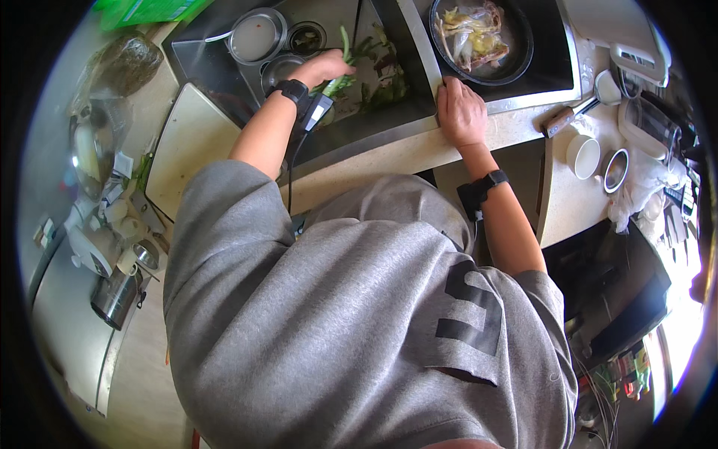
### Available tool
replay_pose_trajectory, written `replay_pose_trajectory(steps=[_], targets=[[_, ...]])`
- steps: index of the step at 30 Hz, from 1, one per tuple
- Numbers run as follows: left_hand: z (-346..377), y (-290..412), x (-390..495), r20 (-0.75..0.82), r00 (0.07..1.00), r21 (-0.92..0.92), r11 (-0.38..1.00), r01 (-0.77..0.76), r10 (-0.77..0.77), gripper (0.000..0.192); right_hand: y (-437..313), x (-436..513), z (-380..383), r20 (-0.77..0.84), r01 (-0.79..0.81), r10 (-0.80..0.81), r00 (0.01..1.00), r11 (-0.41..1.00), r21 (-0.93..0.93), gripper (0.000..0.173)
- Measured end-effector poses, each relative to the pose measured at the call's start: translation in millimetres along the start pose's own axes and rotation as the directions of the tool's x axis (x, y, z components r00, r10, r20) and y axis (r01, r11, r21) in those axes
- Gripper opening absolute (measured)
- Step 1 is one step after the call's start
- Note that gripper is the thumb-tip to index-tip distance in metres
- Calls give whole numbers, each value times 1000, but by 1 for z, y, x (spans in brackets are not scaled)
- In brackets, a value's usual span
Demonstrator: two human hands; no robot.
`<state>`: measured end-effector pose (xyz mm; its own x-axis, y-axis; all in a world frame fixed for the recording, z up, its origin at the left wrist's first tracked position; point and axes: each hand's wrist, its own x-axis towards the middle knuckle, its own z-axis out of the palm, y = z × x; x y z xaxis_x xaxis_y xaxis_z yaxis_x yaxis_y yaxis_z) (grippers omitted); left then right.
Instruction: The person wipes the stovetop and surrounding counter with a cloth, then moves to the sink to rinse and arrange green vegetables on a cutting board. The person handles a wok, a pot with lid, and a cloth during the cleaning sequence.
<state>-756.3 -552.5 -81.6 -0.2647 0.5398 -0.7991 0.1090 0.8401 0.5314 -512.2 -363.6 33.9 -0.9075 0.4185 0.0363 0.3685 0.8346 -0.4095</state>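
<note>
My left hand (325, 66) reaches over the stainless steel sink (314, 126) and is closed around green vegetable stalks (339, 84). One pale green stalk sticks up past the fingers. Below and to the right, loose leafy greens (387, 92) lie in the basin. On the sink's front rim rests my right hand (463, 112), its fingers bent and their tips hidden, so a grip cannot be made out. Just beyond it, a dark round pan (524, 47) holds pieces of raw poultry (474, 36). A steel pot of cloudy liquid (255, 36) stands left of my left hand.
At left are a cutting board (193, 140) and a bagged dark item (126, 64). The right counter bears a wooden-handled utensil (561, 120), a white cup (583, 157), a metal cup (616, 170) and a plastic bag (645, 185). A cable (290, 174) hangs by my left arm.
</note>
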Motion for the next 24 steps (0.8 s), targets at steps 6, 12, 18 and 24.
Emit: replay_pose_trajectory(steps=[6, 12, 18, 24], targets=[[29, -58, 2, -5, 993, 469, 877, 109, -121, 28, 0, 0, 0, -5, 1, -1, 1000, 1000, -1, 15], [59, -53, -40, 72, 930, 613, 752, 245, -361, 83, -1, 1, -1, -25, 15, -14, 1000, 1000, 14, 15], [55, -44, -39, -9, 914, 559, 756, 341, -405, 95, -3, 1, -4, -18, 18, -17, 1000, 999, 31, 13], [51, -39, -29, 39, 955, 186, 941, 282, -294, 113, -3, 1, -3, -42, 28, -27, 999, 999, 36, 13]])
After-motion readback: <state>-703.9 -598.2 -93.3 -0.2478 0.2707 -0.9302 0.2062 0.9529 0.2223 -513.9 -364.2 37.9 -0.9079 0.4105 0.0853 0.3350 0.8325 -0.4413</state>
